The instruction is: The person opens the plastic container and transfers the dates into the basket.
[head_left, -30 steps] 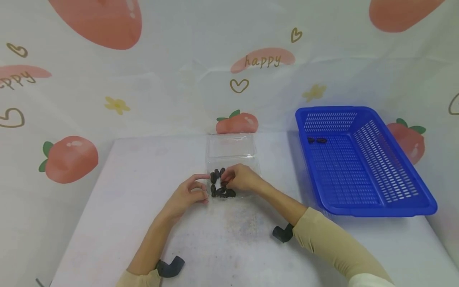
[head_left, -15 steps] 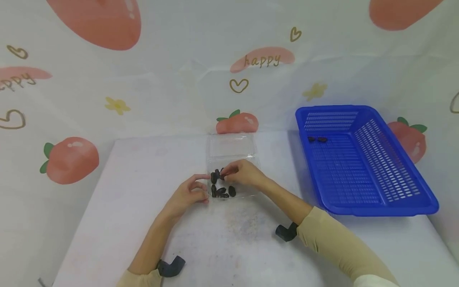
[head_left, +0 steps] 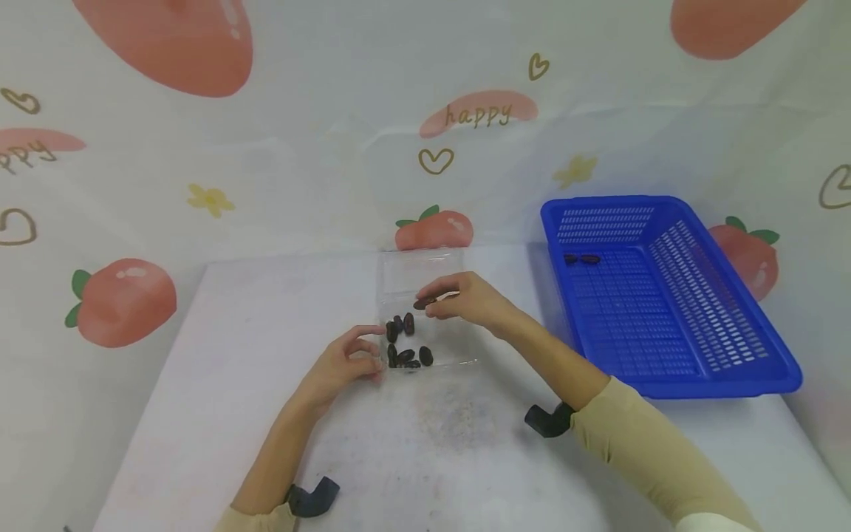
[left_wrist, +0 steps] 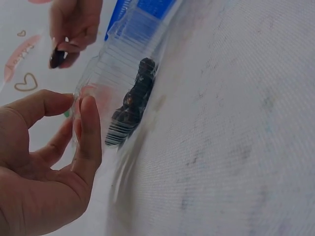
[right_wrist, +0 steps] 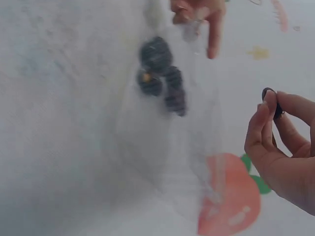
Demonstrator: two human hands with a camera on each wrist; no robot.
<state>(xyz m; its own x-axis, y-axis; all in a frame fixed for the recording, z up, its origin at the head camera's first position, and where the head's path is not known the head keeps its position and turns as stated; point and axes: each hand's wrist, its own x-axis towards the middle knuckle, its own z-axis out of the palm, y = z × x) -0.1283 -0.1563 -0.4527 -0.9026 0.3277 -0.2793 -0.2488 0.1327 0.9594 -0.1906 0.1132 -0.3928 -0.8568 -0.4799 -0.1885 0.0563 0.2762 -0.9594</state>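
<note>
A clear plastic clamshell box (head_left: 452,347) lies with its lid folded back on the white table. Several dark, glossy dates (head_left: 408,324) sit in its left part, some at the back and some along the front. My left hand (head_left: 342,366) grips the box's left side with curled fingers, seen close up at the plastic edge (left_wrist: 81,110) in the left wrist view. Above the back of the box, my right hand (head_left: 475,303) pinches one date (head_left: 424,303) between thumb and fingers. The right wrist view shows that date (right_wrist: 278,110) clear of the box.
A blue perforated basket (head_left: 665,388) stands at the right, with two dates (head_left: 590,259) in its far left corner. Dark curved mounts (head_left: 315,496) are attached at both wrists. Behind the table hangs a white printed backdrop (head_left: 319,192).
My right hand has risen from inside the box toward its back, now holding a date away from the others. More of the dates in the box show. The left hand has stayed at the box.
</note>
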